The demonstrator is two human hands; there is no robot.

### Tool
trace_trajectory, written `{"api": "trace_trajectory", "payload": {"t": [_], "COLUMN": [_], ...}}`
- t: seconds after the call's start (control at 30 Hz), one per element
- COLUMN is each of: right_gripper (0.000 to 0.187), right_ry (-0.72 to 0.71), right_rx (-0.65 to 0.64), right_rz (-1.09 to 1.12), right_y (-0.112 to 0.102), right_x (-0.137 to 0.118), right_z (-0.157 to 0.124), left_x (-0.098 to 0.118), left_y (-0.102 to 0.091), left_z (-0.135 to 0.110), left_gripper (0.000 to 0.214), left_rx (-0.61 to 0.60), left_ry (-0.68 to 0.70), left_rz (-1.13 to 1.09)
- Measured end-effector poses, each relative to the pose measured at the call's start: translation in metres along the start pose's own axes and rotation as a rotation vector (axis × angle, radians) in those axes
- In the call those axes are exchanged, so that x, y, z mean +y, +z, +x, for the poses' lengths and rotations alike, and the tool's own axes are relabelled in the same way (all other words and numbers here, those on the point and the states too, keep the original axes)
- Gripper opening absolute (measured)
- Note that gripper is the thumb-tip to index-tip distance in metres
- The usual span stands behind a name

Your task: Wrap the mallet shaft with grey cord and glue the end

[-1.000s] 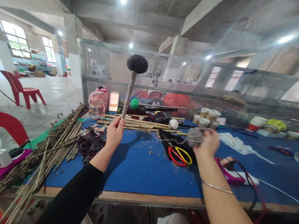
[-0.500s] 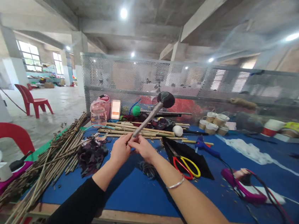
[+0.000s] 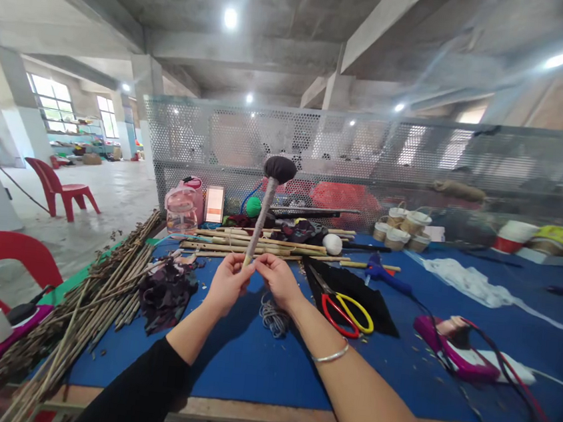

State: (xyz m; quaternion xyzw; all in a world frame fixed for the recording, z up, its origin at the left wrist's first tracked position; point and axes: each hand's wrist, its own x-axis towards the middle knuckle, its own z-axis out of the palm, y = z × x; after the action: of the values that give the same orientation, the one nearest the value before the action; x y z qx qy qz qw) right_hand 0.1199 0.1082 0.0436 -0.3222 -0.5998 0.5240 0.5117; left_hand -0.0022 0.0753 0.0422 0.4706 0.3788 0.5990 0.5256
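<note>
My left hand is closed around the lower end of a stick with a round black cloth-covered head. The stick's shaft is wrapped in grey, with a pale bare part just above my fingers. It stands nearly upright over the table. My right hand pinches with thumb and fingertips beside the stick's lower end, touching or almost touching my left fingers; what it pinches is too small to make out. Under my right hand a loose bundle of grey yarn lies on the blue table.
Scissors with red and yellow handles rest on black cloth. Dry stalks and crumpled dark fabric lie left. Behind are bamboo sticks and a white ball; a blue glue gun and power strip are right.
The stick has swung left and more upright, its head turning. My right hand has shifted slightly right of the stick, uncovering its pale lower part and more of the yarn.
</note>
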Motion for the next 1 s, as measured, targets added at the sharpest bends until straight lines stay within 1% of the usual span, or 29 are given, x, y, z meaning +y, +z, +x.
{"api": "trace_trajectory", "payload": {"t": [0.1, 0.23, 0.37, 0.4, 0.43, 0.47, 0.5, 0.53, 0.6, 0.63, 0.67, 0.73, 0.87, 0.93, 1.0], "right_gripper": [0.028, 0.029, 0.035, 0.036, 0.036, 0.035, 0.034, 0.032, 0.029, 0.028, 0.028, 0.029, 0.037, 0.038, 0.035], "right_ry": [0.02, 0.009, 0.048, 0.05, 0.044, 0.031, 0.014, -0.003, -0.034, -0.04, -0.035, 0.002, 0.09, 0.091, 0.066], "right_rx": [-0.012, -0.009, -0.15, -0.17, -0.161, -0.13, -0.084, -0.036, 0.024, 0.028, 0.014, -0.042, -0.14, -0.141, -0.118], "right_rz": [0.02, 0.042, 0.103, 0.097, 0.07, 0.024, -0.035, -0.1, -0.189, -0.194, -0.173, -0.083, 0.106, 0.124, 0.082], "right_y": [-0.004, -0.012, -0.016, -0.017, -0.017, -0.018, -0.018, -0.019, -0.019, -0.019, -0.018, -0.018, -0.017, -0.017, -0.016], "right_x": [-0.002, -0.005, -0.006, -0.005, -0.004, -0.003, -0.001, 0.0, 0.002, 0.002, 0.002, 0.0, -0.006, -0.008, -0.007], "right_z": [0.001, 0.002, 0.001, 0.001, 0.001, 0.001, 0.001, 0.002, 0.003, 0.004, 0.004, 0.003, 0.0, 0.0, 0.001], "left_x": [0.003, 0.001, -0.002, -0.003, -0.004, -0.006, -0.008, -0.01, -0.013, -0.014, -0.014, -0.012, -0.008, -0.01, -0.014], "left_y": [0.002, 0.001, -0.001, -0.002, -0.002, -0.002, -0.002, -0.002, -0.001, 0.0, 0.0, 0.002, 0.005, 0.006, 0.006], "left_z": [-0.003, -0.002, -0.002, -0.002, -0.001, -0.001, 0.0, 0.001, 0.002, 0.002, 0.002, 0.001, -0.001, -0.002, -0.001], "left_gripper": [0.044, 0.039, 0.037, 0.038, 0.04, 0.041, 0.041, 0.04, 0.036, 0.035, 0.035, 0.034, 0.04, 0.042, 0.043], "left_rx": [-0.042, -0.146, -0.222, -0.24, -0.248, -0.235, -0.2, -0.146, -0.026, 0.015, 0.034, 0.019, -0.096, -0.164, -0.19], "left_ry": [-0.002, 0.0, -0.026, -0.055, -0.086, -0.103, -0.091, -0.047, 0.09, 0.144, 0.166, 0.139, 0.03, -0.023, -0.05], "left_rz": [-0.041, -0.057, -0.078, -0.066, -0.036, 0.014, 0.076, 0.14, 0.234, 0.247, 0.238, 0.169, -0.041, -0.08, -0.037]}}
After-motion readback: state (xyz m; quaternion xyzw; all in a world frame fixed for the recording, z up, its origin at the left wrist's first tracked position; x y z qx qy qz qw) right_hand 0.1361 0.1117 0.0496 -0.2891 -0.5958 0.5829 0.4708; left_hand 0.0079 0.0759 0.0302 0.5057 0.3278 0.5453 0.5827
